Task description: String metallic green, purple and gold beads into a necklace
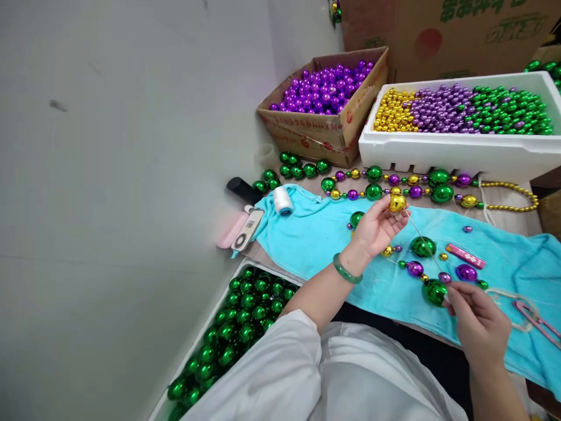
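My left hand [380, 227], with a green bangle at the wrist, holds a shiny gold ball bead [398, 203] between its fingertips. A thin taut thread [423, 240] runs from beside this bead down to my right hand [480, 318]. The right fingers are pinched on the bead string, close to a small purple bead [445, 278] and a large green ball bead [435, 292]. Left of them, a purple bead [414, 269] lies on the string. A loose-looking green ball [423, 247], a purple ball [466, 272] and a pink packet [465, 256] rest on the turquoise towel [307, 240].
A finished-looking bead necklace [374, 192] lies behind the towel. Behind it stand a carton [307, 131] of purple balls and a white foam box [438, 149] of small beads. Pink scissors [537, 321] lie right; a thread spool [283, 201] left. Green balls [245, 316] fill a tray.
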{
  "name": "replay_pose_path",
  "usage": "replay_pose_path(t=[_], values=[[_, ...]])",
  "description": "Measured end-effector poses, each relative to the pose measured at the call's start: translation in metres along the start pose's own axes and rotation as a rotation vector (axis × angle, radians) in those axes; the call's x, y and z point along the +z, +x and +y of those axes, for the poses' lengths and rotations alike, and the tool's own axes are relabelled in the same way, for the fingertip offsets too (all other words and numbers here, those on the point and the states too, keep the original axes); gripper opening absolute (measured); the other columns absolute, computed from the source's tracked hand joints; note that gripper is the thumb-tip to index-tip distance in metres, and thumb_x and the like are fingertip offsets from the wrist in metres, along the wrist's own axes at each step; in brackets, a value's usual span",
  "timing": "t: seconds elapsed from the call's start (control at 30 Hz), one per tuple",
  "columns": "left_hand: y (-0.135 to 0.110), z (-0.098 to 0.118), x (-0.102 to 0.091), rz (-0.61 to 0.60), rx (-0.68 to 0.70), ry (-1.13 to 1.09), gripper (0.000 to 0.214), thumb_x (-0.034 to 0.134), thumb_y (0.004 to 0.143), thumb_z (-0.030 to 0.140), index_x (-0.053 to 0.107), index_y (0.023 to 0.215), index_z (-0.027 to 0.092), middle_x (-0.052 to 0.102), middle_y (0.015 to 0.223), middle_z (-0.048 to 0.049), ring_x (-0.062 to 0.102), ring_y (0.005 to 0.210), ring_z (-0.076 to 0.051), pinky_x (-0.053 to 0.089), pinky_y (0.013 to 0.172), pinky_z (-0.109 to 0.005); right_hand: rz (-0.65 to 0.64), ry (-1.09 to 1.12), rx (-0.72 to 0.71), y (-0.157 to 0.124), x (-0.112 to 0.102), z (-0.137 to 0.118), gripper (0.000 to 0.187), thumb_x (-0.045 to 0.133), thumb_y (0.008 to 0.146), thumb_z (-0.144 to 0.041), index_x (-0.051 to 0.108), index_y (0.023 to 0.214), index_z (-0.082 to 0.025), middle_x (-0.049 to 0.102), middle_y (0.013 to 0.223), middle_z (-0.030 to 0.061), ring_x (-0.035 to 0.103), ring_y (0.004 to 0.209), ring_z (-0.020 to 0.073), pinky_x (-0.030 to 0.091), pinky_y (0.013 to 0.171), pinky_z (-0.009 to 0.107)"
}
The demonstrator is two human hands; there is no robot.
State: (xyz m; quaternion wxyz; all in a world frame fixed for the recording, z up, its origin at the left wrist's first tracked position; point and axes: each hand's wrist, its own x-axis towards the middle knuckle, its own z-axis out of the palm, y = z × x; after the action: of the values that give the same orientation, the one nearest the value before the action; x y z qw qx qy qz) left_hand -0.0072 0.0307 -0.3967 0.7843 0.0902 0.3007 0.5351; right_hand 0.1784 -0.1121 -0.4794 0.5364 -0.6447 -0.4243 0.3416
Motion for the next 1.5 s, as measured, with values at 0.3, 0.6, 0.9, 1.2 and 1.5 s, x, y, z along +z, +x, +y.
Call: replay_pose_path(t=[0.3,0.6,0.9,1.2,1.5], values=[[0.004,0.002,-0.004,0.028,0.027,0.011,0.015,0.061,0.088,0.025,0.065,0.085,0.011,0.070,0.082,-0.0064,0.068,0.071,-0.013,0.052,0.068,-0.022,-0.043,-0.052,-0.064,0.003,0.001,-0.004,0.016,0.071,0.080,-0.032,0.072,0.087,-0.017,0.063,0.062,0.0001,0.057,0.053,0.0122,0.047,0.052,0.025],[0.006,0.004,-0.003,0.023,-0.025,-0.018,0.023,0.058,0.091,0.030,0.066,0.087,0.009,0.070,0.082,-0.0081,0.068,0.072,-0.013,0.054,0.068,-0.022,-0.033,-0.009,-0.046,0.004,0.003,-0.003,0.015,0.071,0.080,-0.032,0.072,0.087,-0.018,0.062,0.061,0.0001,0.056,0.053,0.0125,0.046,0.051,0.025],[0.007,-0.002,-0.010,-0.101,0.069,0.197,0.023,0.070,0.078,0.021,0.066,0.100,0.014,0.069,0.085,-0.0039,0.069,0.072,-0.013,0.053,0.070,-0.024,-0.035,-0.027,-0.030,0.006,0.002,-0.004,0.016,0.071,0.080,-0.033,0.072,0.086,-0.018,0.063,0.061,-0.0001,0.057,0.053,0.0124,0.046,0.050,0.024],[-0.001,-0.007,-0.005,-0.237,0.069,0.316,0.036,0.078,0.071,0.024,0.068,0.105,0.017,0.070,0.089,-0.0026,0.069,0.074,-0.014,0.052,0.070,-0.025,-0.033,0.049,-0.043,0.012,0.001,-0.001,0.017,0.071,0.079,-0.033,0.071,0.086,-0.017,0.062,0.059,0.0000,0.057,0.051,0.0128,0.047,0.047,0.025],[0.003,-0.016,-0.006,-0.213,0.044,0.279,0.036,0.077,0.074,0.032,0.066,0.105,0.018,0.069,0.089,-0.0026,0.070,0.075,-0.015,0.051,0.072,-0.027,-0.021,0.066,-0.015,0.012,-0.002,-0.001,0.016,0.074,0.078,-0.031,0.071,0.086,-0.017,0.065,0.063,0.0017,0.058,0.052,0.0125,0.047,0.047,0.023]])
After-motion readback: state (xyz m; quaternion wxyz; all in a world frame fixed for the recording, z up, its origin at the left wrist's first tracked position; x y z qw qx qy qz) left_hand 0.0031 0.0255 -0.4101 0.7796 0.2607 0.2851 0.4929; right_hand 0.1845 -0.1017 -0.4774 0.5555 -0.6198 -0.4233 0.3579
